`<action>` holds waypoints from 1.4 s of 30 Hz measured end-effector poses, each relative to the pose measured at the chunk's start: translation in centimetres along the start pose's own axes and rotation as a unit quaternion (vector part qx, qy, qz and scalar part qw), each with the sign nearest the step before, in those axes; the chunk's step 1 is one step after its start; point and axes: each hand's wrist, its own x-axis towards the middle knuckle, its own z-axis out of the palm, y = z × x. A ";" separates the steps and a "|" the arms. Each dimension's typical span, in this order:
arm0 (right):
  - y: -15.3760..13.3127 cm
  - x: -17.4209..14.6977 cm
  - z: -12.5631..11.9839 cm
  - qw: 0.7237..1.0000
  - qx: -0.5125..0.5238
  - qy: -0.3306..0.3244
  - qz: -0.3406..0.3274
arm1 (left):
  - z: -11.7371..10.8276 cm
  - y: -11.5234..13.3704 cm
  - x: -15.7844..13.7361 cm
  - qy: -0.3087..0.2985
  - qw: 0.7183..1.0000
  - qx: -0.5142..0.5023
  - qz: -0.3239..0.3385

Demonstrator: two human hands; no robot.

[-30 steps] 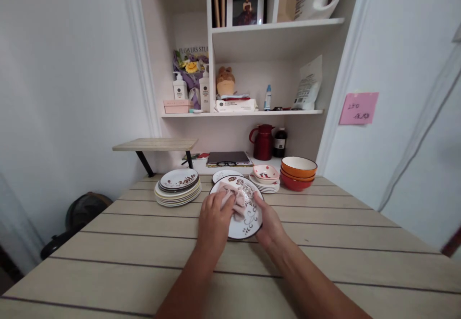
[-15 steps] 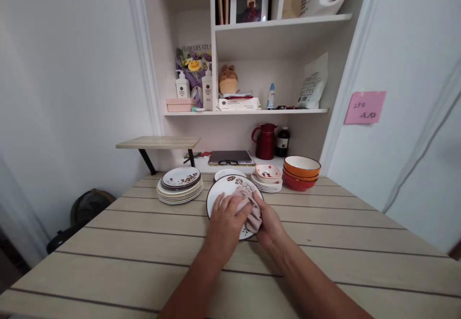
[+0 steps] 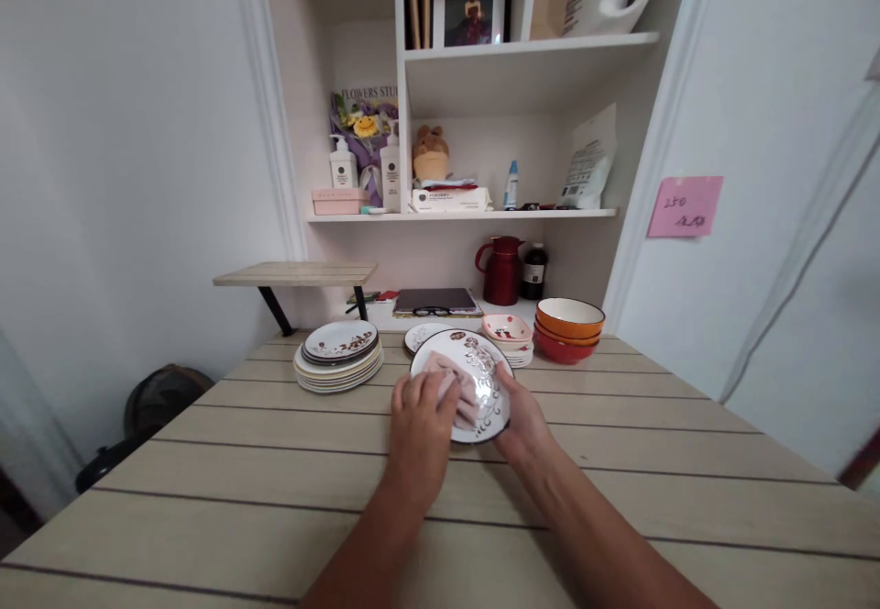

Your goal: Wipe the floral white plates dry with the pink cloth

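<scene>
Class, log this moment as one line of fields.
left hand: presses pink cloth on plate | right hand: holds patterned plate by rim, tilted | nearby: plate stack, orange bowls

Left hand (image 3: 419, 426) presses pink cloth (image 3: 459, 387) on patterned plate (image 3: 489, 378); right hand (image 3: 523, 421) grips rim.

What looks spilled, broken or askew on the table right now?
Nothing stands out. The left hand presses a pink cloth on the white patterned plate, which the right hand holds tilted; the plate stacks look tidy.
</scene>
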 end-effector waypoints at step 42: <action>2.5 -0.9 1.0 0.998 -0.048 0.005 0.048 | 0.2 -2.0 0.5 -0.017 0.994 0.024 -0.109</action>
